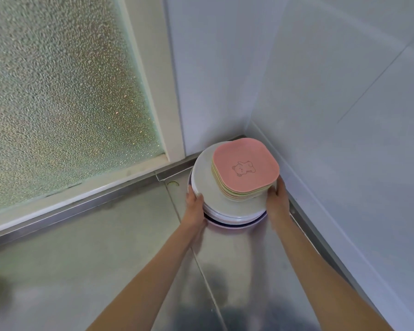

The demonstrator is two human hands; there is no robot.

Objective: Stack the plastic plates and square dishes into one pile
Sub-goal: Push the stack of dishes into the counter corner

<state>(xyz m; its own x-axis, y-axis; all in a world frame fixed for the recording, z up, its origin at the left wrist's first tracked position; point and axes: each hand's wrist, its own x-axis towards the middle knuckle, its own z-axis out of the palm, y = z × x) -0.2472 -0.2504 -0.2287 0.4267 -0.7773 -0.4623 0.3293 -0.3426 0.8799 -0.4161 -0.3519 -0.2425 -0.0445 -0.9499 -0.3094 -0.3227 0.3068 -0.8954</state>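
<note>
A pile of round pale plates (207, 185) stands in the far corner of a steel counter, over a lilac-rimmed plate at the bottom. On top lies a stack of square dishes (245, 168); the uppermost is pink with a small bear drawing, with green and pink ones beneath it. My left hand (196, 206) grips the left edge of the round plates. My right hand (277, 199) holds the right edge of the pile, partly hidden behind the square dishes.
The steel counter (105, 247) runs toward me, with a seam down its middle. A frosted glass window (58, 91) in a pale frame is at the left. White wall panels (344, 115) close in the corner at the back and right.
</note>
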